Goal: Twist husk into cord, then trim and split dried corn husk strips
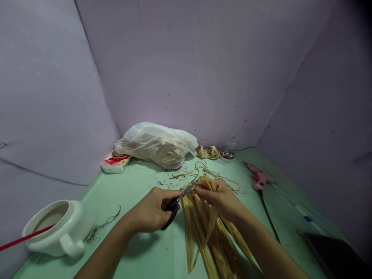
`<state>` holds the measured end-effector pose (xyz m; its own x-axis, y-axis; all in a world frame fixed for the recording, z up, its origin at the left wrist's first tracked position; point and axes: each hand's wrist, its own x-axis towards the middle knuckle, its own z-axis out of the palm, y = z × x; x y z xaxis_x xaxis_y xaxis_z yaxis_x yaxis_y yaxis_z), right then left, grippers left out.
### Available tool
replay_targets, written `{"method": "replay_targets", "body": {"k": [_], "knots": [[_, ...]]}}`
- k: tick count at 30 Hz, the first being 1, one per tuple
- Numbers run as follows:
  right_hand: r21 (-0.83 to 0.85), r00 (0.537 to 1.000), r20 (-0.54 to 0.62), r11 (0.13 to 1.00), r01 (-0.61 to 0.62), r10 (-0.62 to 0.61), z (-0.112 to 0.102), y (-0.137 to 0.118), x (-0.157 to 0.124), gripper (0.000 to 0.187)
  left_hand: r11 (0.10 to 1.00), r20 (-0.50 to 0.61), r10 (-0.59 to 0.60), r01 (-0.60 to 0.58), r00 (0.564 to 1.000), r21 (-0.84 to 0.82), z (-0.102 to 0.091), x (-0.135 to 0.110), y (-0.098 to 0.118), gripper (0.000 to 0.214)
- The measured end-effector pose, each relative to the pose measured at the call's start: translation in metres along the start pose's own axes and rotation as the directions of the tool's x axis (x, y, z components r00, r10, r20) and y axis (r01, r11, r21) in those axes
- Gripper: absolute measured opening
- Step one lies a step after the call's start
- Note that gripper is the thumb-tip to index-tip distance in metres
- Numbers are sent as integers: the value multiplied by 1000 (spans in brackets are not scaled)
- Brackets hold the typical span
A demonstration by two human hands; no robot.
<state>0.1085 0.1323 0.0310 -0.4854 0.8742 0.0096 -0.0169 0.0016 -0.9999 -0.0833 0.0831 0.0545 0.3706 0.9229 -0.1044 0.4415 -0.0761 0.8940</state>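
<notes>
My left hand [155, 209] is closed around the black handles of a pair of scissors [173, 209]. The blades point up and to the right, parted, near the top of a bundle of dried husk strips [209, 240]. Close by on the right, my right hand [219, 195] pinches the gathered upper end of this bundle. Its long tan strips hang down toward me over the green tabletop. Whether the blades touch a strip, I cannot tell.
Behind my hands lie loose fibre scraps [215, 172]. A filled plastic bag [157, 145] rests by the back wall, with a tissue pack [116, 163] beside it. A white ceramic pot [77, 217] lies left. To the right are a pink glue gun [261, 179] and its cord.
</notes>
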Motion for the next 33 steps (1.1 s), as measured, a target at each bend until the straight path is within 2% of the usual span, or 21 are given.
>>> {"method": "replay_targets", "body": {"k": [6,11,14,17,19,22,24,26,28,30,33], "knots": [[8,1000,16,1000,23,-23,0,-1,-1,32,974,72,-123,134,990,-183,2,3,-1,27],[15,1000,2,1000,-7,7,2,2,0,33,936,58,-187,196,981,-294,5,6,-8,33],[-64,995,-40,994,-90,87,-1,-3,-1,35,931,-82,-218,182,973,-318,1,8,-6,38],[-265,980,-152,950,-164,127,-20,-19,-7,37,932,-309,-251,143,917,-334,-6,9,-1,41],[-411,971,-226,896,-170,81,-39,-31,-15,39,934,-421,-272,131,865,-334,-11,10,0,41],[-605,941,-338,770,-201,-20,-57,-41,-23,36,932,-490,-315,166,813,-323,-14,14,-6,40],[-663,945,-325,724,-192,-46,-49,-35,-23,28,928,-496,-332,184,802,-324,-13,17,-13,35],[-692,966,-257,699,-179,-7,-26,-20,-19,22,928,-484,-326,177,812,-328,-10,20,-21,30],[-769,975,-216,605,-206,58,5,0,-13,18,930,-475,-319,173,820,-325,-8,21,-25,28],[-843,971,-227,485,-232,71,30,18,-8,14,932,-477,-319,180,819,-313,-8,21,-26,29],[-888,965,-253,378,-262,75,41,33,-4,10,939,-475,-307,179,825,-295,-9,19,-23,29]]}}
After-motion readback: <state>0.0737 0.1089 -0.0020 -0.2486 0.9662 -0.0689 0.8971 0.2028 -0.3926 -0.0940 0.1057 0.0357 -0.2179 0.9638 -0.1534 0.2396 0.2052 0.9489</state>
